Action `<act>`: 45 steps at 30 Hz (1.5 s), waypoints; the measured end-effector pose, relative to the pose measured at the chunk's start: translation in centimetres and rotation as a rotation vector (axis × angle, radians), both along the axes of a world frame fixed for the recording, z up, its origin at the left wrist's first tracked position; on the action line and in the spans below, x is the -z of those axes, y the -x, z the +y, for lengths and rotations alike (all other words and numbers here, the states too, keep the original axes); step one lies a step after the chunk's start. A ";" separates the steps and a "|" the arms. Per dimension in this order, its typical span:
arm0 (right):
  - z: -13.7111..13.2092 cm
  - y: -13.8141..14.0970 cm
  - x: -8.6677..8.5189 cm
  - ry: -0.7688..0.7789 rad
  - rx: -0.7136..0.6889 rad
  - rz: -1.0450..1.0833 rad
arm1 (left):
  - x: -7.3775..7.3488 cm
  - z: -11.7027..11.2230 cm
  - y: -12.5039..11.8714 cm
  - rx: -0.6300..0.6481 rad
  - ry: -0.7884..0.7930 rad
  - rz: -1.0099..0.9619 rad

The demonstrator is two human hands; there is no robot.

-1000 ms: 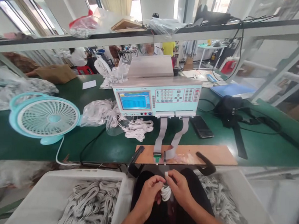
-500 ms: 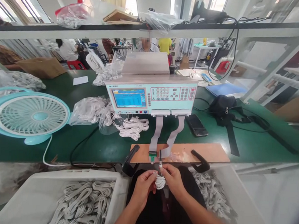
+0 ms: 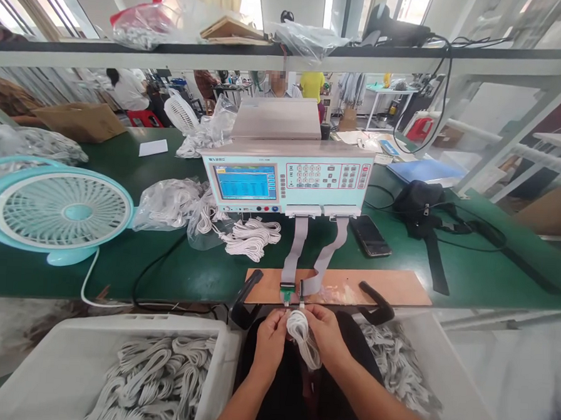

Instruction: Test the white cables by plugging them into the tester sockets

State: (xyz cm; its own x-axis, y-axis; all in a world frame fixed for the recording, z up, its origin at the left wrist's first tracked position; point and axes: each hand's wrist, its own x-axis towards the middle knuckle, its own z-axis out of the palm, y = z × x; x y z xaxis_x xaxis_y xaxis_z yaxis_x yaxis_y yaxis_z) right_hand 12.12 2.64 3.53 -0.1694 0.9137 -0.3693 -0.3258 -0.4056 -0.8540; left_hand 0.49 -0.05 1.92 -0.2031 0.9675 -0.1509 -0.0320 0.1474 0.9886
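A coiled white cable (image 3: 302,338) hangs between my two hands over my lap. My left hand (image 3: 273,334) pinches one end of it, close below the small green circuit board (image 3: 287,294) at the board's front edge. With closed fingers, my right hand (image 3: 324,330) grips the other end at the dark connector (image 3: 302,291). Two grey ribbon cables (image 3: 295,251) run from these connectors up to the cable tester (image 3: 323,203), whose blue screen (image 3: 245,183) is lit. My fingers partly hide both plugs, so I cannot tell how far they sit in.
An orange-brown board (image 3: 375,284) is held at the table edge by black clamps (image 3: 376,303). White bins (image 3: 228,358) of coiled cables stand at both sides of my lap. A fan (image 3: 64,214), bagged cables (image 3: 168,204), a phone (image 3: 371,235) and a black bag (image 3: 419,201) lie around the tester.
My left hand has moved up toward the green board with its cable end. The coil now hangs longer and lower between my hands. My right hand stays near the right connector.
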 end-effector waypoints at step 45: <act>0.4 -0.9 2.2 -0.031 -0.025 -0.210 | 13.2 -28.6 22.8 -0.458 1.218 0.935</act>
State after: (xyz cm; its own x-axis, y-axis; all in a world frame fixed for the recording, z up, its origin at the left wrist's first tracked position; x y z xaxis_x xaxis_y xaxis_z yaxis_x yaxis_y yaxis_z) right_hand 13.00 3.06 1.29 -0.1144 0.9216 -0.3709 -0.1295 -0.3840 -0.9142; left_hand -22.32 -28.60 -11.27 -0.8878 0.2038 -0.4126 0.2276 0.9737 -0.0089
